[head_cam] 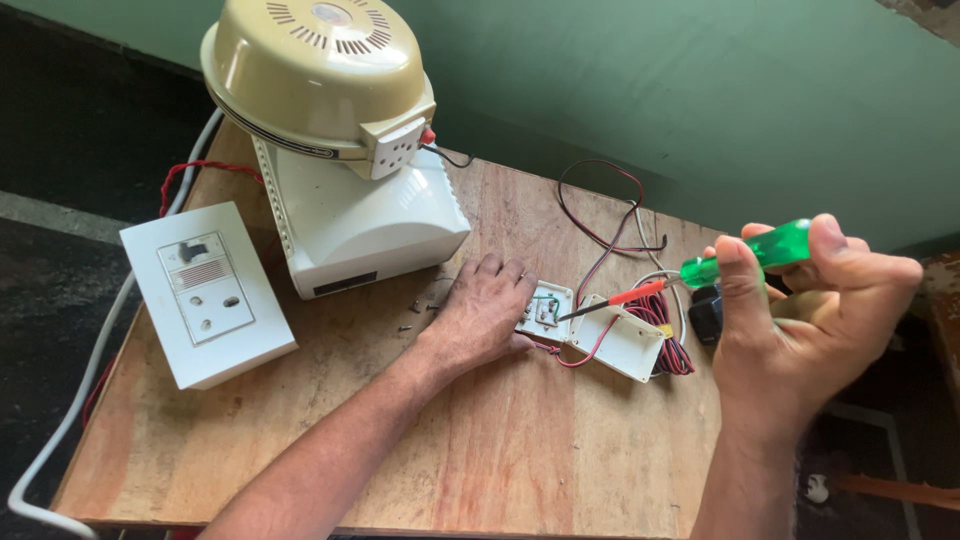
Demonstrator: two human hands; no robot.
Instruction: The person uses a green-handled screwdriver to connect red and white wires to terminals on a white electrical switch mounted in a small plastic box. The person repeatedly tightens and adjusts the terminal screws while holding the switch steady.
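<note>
My left hand rests flat on the wooden table, fingers pressed against a small white switch plate with wires on its back. My right hand grips a screwdriver with a green see-through handle and a red-sleeved shaft. Its metal tip touches the plate's back. A small white open box lies right beside the plate, joined to it by red and black wires.
A white switchboard box with socket sits at the table's left. Behind it stands a white appliance with a cream domed unit on top. Loose screws lie near my left hand. A black plug and coiled wire lie right of the box.
</note>
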